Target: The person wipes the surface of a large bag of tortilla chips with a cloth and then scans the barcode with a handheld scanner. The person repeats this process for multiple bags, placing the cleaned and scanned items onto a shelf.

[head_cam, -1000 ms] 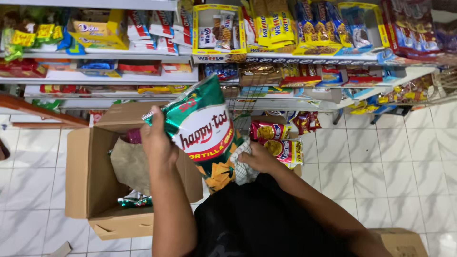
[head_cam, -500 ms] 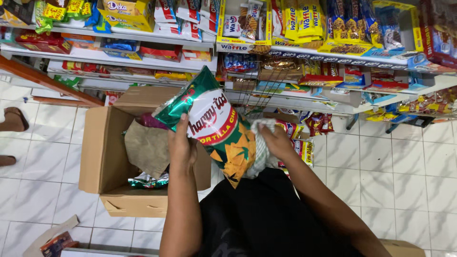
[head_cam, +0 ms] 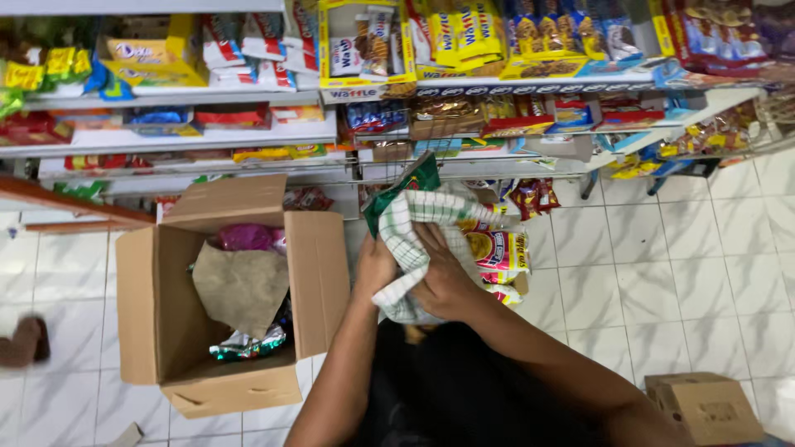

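Observation:
My left hand (head_cam: 374, 266) grips the lower edge of a green snack bag (head_cam: 414, 184), which is mostly covered by a white checked cloth (head_cam: 411, 238). My right hand (head_cam: 445, 277) presses that cloth against the bag's face. Both hands are held over my lap, just right of an open cardboard box (head_cam: 145, 306) on the tiled floor. Only the bag's green top corner shows above the cloth.
The box holds brown paper (head_cam: 242, 285), a pink packet (head_cam: 246, 237) and a shiny green packet (head_cam: 247, 343). Shelves (head_cam: 166, 142) stacked with snack packs run along the back. More packets (head_cam: 497, 248) hang low beside my hands. A small closed carton (head_cam: 704, 406) sits at the bottom right.
The snack bag has come down and turned, so its printed face is now hidden. The cloth in my right hand has moved over the bag and covers most of it.

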